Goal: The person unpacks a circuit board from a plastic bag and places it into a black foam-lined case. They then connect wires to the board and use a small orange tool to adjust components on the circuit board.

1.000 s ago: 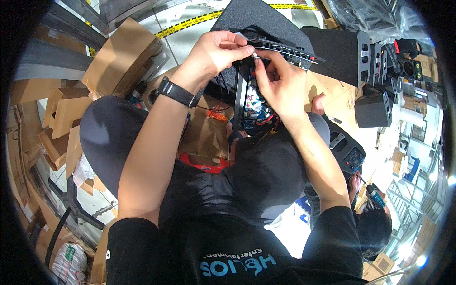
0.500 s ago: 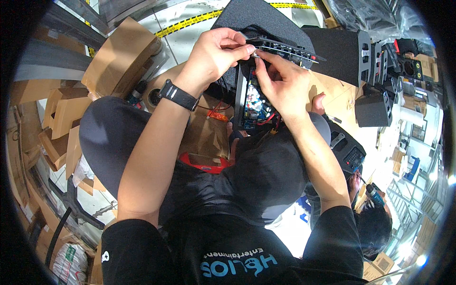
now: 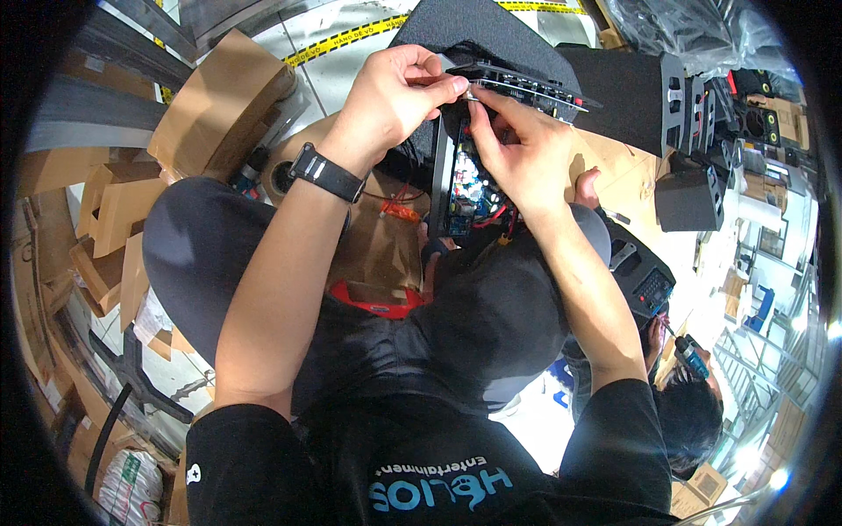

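Downward fisheye view from head height

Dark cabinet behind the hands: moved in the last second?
No. Against the yellow-black tape, the dark cabinet shows no clear shift either way; its left edge meets the tape at about the same spot.

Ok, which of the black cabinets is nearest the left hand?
The large rough-surfaced cabinet at the picture's top centre, right beyond the left hand; the other black cabinets stand farther to the right.
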The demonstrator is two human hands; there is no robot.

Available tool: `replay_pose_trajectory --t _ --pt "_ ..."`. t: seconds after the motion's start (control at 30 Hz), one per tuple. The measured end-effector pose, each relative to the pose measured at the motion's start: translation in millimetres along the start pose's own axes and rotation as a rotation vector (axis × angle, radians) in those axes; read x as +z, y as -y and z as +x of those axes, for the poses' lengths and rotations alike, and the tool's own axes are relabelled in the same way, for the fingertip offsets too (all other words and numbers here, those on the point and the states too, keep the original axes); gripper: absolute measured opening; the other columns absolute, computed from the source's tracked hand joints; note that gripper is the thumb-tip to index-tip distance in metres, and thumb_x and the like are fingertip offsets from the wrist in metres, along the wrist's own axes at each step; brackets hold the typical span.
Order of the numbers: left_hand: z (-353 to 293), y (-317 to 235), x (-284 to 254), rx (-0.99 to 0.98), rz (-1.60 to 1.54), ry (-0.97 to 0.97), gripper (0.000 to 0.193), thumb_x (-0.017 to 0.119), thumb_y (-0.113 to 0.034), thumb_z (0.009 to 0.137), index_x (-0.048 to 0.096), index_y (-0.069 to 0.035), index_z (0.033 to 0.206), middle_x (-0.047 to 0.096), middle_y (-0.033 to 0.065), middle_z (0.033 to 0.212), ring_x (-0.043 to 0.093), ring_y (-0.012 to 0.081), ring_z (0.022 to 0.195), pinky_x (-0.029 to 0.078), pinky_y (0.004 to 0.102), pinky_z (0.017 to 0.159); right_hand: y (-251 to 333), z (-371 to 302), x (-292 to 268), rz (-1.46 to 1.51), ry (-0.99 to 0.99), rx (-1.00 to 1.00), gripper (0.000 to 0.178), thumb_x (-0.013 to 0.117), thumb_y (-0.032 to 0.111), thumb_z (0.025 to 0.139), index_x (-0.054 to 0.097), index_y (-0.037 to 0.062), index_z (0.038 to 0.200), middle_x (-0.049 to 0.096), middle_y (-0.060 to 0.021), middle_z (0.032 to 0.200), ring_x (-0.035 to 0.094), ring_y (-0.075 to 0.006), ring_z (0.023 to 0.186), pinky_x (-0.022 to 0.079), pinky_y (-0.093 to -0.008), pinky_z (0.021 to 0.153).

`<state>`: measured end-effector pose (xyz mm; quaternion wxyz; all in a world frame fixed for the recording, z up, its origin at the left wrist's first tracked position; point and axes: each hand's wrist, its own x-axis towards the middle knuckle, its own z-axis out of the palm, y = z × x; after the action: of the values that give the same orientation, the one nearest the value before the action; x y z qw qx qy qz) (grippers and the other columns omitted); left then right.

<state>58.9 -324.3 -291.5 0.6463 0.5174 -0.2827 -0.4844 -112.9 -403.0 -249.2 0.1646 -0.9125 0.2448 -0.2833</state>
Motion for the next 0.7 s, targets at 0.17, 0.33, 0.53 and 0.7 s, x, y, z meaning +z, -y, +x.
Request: replay_pose_trajectory --t 0.17,0.33,0.53,0.7 --pt "-2 -1 2 -0.017 -0.024 -0.023 0.020 0.082 -0.010 0.090 0.062 -0.006 0.089 0.072 0.0027 0.083 0.064 0.0070 0.071 0.052 0.0218 0.061 -1 -1 0 -0.024 0.003 -0.008 0.023 0.080 0.017 0.089 0.081 0.0086 0.110 0.076 -0.0065 0.073 0.070 -0.0107 0.058 0.054 -0.0250 0.057" --pt "-2 0 1 -0.020 -0.056 -0.028 0.020 0.081 -0.009 0.091 0.062 -0.005 0.090 0.073 0.0046 0.085 0.065 0.0077 0.073 0.053 0.0211 0.062 0 -1 -1 -0.037 0.008 0.008 0.023 0.080 0.019 0.089 0.081 0.0095 0.110 0.075 -0.0052 0.071 0.069 -0.0105 0.058 0.053 -0.0251 0.056" --pt "-9 0 3 0.001 -0.043 0.001 0.020 0.080 -0.008 0.091 0.061 -0.004 0.090 0.072 0.0049 0.084 0.066 0.0083 0.072 0.055 0.0218 0.061 8 -5 -5 -0.030 0.018 0.018 0.024 0.081 0.021 0.089 0.081 0.0103 0.110 0.071 -0.0042 0.067 0.068 -0.0102 0.056 0.053 -0.0254 0.055" --pt "-9 -2 3 0.023 0.050 0.024 0.021 0.079 -0.007 0.092 0.059 -0.004 0.089 0.069 0.0036 0.082 0.065 0.0087 0.072 0.057 0.0228 0.061 13 -7 -8 0.001 0.026 0.052 0.018 0.077 0.018 0.089 0.079 0.0076 0.104 0.070 -0.0100 0.069 0.070 -0.0193 0.058 0.054 -0.0317 0.056"
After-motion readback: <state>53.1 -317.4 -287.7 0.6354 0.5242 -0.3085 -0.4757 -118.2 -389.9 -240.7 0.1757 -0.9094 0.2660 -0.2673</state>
